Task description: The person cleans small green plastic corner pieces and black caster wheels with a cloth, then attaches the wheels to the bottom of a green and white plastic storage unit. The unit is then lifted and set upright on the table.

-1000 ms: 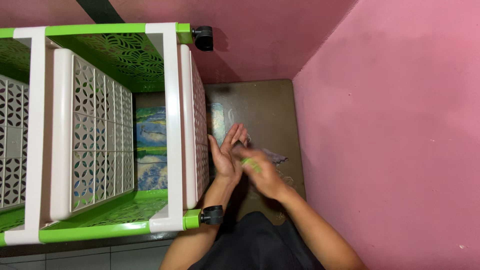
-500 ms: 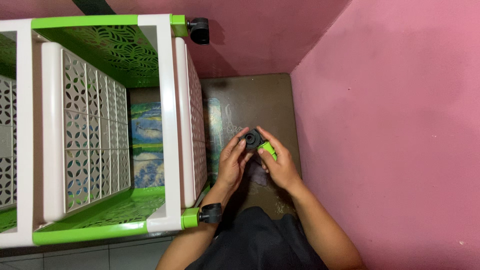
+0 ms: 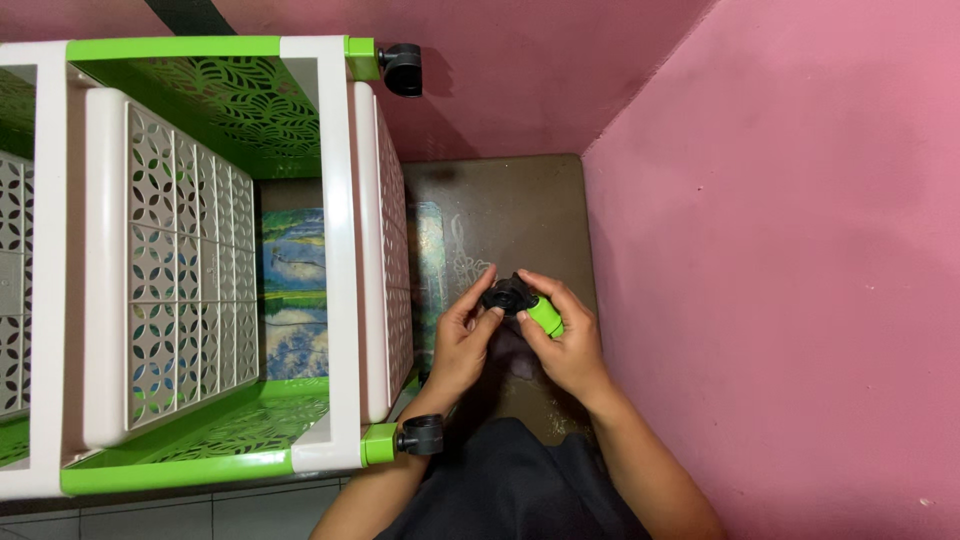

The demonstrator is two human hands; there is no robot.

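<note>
Black caster (image 3: 508,296) w/ green stem, green-white leaf-pattern rack (image 3: 210,260), pink walls (image 3: 780,250).

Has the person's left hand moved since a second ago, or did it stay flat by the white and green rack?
Yes. The left hand has drifted right, away from the rack's white side panel, and now pinches the black caster wheel together with the right hand.

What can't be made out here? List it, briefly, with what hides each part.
Head view only:
- Black caster wheel with its green stem: its underside and how the two join are covered by the left hand and right hand.
- Green-and-white plastic rack: its left part is cut off by the picture edge.
- Landscape picture on the floor: partly hidden behind the rack's lattice panels.
- Brown floor near the person: covered by dark clothing.
</note>
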